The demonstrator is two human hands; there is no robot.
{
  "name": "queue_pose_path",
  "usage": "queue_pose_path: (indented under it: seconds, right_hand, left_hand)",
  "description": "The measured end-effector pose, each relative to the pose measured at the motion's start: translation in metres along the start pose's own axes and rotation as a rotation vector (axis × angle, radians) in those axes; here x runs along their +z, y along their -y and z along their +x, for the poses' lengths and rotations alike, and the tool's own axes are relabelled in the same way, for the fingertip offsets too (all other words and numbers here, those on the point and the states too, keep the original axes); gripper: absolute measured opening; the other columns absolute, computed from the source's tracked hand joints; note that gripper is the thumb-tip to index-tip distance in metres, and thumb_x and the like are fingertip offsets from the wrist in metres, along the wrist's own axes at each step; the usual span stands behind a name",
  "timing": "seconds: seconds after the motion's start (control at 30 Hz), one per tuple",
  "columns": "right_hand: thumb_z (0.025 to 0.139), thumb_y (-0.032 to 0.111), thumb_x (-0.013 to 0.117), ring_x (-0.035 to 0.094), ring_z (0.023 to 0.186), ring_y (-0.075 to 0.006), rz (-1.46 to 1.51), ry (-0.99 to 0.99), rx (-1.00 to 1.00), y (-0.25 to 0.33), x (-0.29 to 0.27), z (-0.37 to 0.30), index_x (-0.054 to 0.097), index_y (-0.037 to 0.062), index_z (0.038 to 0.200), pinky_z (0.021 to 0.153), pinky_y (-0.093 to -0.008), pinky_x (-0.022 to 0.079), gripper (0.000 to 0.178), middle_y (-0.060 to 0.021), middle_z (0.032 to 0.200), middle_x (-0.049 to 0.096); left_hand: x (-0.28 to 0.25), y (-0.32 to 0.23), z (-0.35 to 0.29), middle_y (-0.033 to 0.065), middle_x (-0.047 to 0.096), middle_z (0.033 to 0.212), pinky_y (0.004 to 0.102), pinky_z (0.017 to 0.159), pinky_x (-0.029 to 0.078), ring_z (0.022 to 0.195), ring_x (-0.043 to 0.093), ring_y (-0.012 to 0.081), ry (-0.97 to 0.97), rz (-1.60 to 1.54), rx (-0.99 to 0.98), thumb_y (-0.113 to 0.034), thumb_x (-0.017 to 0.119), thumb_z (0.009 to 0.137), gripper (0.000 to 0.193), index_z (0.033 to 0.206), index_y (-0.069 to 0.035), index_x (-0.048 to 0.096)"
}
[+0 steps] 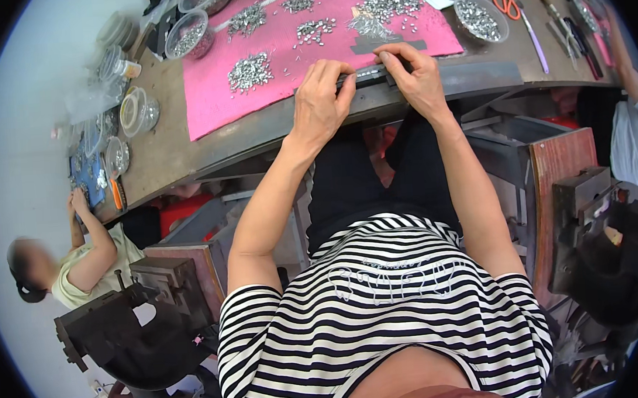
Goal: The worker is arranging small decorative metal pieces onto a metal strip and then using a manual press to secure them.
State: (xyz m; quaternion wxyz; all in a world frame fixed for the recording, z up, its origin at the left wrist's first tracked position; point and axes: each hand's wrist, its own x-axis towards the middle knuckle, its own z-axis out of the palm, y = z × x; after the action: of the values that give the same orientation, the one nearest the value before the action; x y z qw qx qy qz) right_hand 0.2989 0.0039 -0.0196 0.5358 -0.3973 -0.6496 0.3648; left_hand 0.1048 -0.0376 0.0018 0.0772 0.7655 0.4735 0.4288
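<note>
Both my hands are at the table's front edge, holding a narrow dark bar (pixel 369 75) with a row of small silver metal pieces along it. My left hand (pixel 322 99) pinches its left end between thumb and fingers. My right hand (pixel 418 77) is closed around the right end, the thumb and forefinger pressed near its top. Just beyond them, a pink mat (pixel 216 110) bears loose piles of small silver metal pieces (pixel 249 72). A bunch of thin silver pins (pixel 371 27) and a flat dark strip (pixel 388 47) lie close past my fingers.
Clear tubs of metal pieces stand left (pixel 189 35) and right (pixel 481 19) on the table. Orange-handled scissors (pixel 507 6), a purple-handled tool (pixel 533 40) and pliers (pixel 565 37) lie right. A co-worker (pixel 79 264) sits left; another person's arm (pixel 627 70) shows right.
</note>
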Motion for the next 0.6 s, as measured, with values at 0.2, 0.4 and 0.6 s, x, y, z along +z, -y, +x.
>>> queue_pose_path:
  seconds: [0.2, 0.4, 0.6]
  right_hand:
    - [0.095, 0.011, 0.066, 0.066, 0.076, -0.0105, -0.001, -0.006, 0.020, -0.003, 0.002, 0.001, 0.074, 0.0015, 0.102, 0.070, -0.0259, 0.051, 0.015, -0.0056, 0.087, 0.074]
    - [0.093, 0.016, 0.069, 0.066, 0.079, -0.0111, 0.037, 0.071, 0.067, -0.009, -0.006, 0.007, 0.073, 0.0025, 0.108, 0.073, -0.0260, 0.051, 0.021, -0.0068, 0.089, 0.073]
    - [0.079, 0.020, 0.082, 0.062, 0.109, -0.0271, -0.316, 0.524, -0.073, 0.016, -0.046, 0.007, 0.057, 0.0038, 0.137, 0.096, -0.0370, 0.051, 0.065, -0.0120, 0.116, 0.061]
  left_hand:
    - [0.002, 0.005, -0.010, 0.0097, 0.067, 0.096, 0.0420, 0.083, 0.050, 0.093, 0.062, 0.0312, -0.064, 0.081, 0.120, -0.010, 0.076, 0.084, 0.013, 0.096, -0.008, 0.071]
    - [-0.006, 0.007, -0.015, 0.0040, 0.070, 0.105, 0.0526, 0.101, 0.039, 0.108, 0.057, 0.0305, -0.071, 0.282, 0.199, -0.023, 0.078, 0.084, 0.031, 0.113, -0.015, 0.071]
    - [-0.048, 0.025, -0.041, 0.0068, 0.062, 0.113, 0.0457, 0.100, 0.035, 0.108, 0.053, 0.0277, -0.060, 0.343, -0.046, -0.031, 0.083, 0.079, 0.059, 0.129, -0.009, 0.063]
